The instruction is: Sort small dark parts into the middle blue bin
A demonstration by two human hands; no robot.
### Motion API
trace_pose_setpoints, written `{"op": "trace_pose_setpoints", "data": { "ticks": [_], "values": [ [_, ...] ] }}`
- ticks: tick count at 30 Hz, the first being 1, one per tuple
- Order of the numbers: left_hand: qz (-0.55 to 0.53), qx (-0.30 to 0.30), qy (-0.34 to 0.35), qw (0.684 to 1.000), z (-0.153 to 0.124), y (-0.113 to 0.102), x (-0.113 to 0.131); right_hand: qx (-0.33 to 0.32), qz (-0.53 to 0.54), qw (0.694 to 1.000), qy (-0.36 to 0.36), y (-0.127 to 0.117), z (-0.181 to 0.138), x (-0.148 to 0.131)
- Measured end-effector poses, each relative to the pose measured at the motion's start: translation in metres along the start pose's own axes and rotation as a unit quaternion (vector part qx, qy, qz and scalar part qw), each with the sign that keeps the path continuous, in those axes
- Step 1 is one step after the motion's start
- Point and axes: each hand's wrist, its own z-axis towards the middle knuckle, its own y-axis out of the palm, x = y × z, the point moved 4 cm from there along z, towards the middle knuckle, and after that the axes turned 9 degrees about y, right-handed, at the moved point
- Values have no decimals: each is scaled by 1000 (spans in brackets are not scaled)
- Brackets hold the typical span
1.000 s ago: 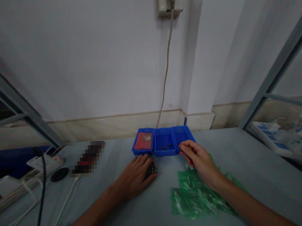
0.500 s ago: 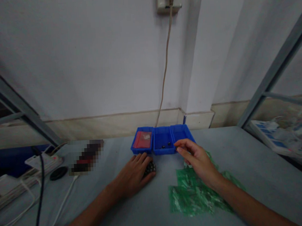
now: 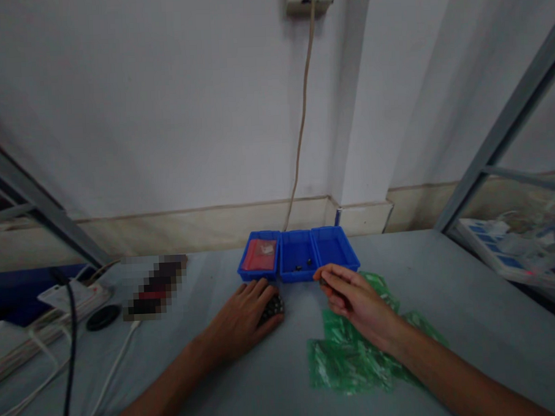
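Note:
My left hand [image 3: 245, 313] lies palm down on the table, fingers stretched out and thumb apart, partly over a heap of small dark shiny metal pieces [image 3: 273, 306]. Its palm side is hidden. In front of the blue bins, thumb and forefinger of my right hand [image 3: 352, 293] pinch a small dark piece [image 3: 323, 281], too small to make out in detail. Just beyond, the middle blue bin [image 3: 296, 247] contains a few small dark pieces [image 3: 304, 265]. Green plastic bags [image 3: 346, 364] lie beneath and beside my right wrist.
The left blue bin [image 3: 247, 266] has a pink packet [image 3: 260, 255] in it; the right blue bin [image 3: 333, 242] adjoins the middle one. Further left are a blurred-out phone-like object [image 3: 156, 290], a black ring [image 3: 102, 317] and cables [image 3: 72, 358]. Metal frame posts stand on both sides.
My right hand has drawn slightly back toward me and turned, its thumb and forefinger still pinched. My left hand stays by the heap; the view has shifted slightly.

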Motion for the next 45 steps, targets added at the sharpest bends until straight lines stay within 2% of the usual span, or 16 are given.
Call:
{"op": "trace_pose_setpoints", "data": {
  "ticks": [11,19,28,36,45],
  "values": [
    [7,3,9,1000,-1,-1,0,-18,-14,999,37,0,2,13],
    [53,-6,6,999,3,-3,1,-28,-58,997,46,1,1,13],
    [74,11,5,997,3,-2,-5,-25,-92,994,46,1,2,12],
    [104,-28,3,994,4,2,-7,-27,-96,994,49,3,0,11],
    [86,-28,7,996,6,2,-9,-29,-101,993,45,1,2,13]
  ]
}}
